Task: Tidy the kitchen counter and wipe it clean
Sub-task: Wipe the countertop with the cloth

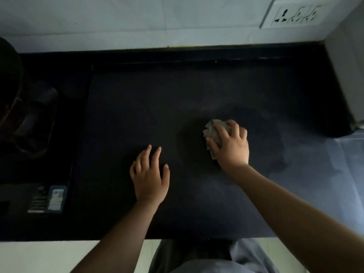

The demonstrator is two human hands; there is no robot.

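Note:
A dark, nearly black kitchen counter (157,107) fills the middle of the view. My right hand (231,143) presses a crumpled grey cloth (213,131) down onto the counter, right of centre; most of the cloth is hidden under my palm and fingers. My left hand (150,175) rests flat on the counter to the left of the cloth, fingers spread, holding nothing.
A gas stove (35,119) with a dark pan (9,79) stands at the left. White wall tiles (137,22) run along the back, with a socket plate (295,13) at upper right. A grey appliance (346,75) stands at the right edge. The counter's front edge (118,240) is below.

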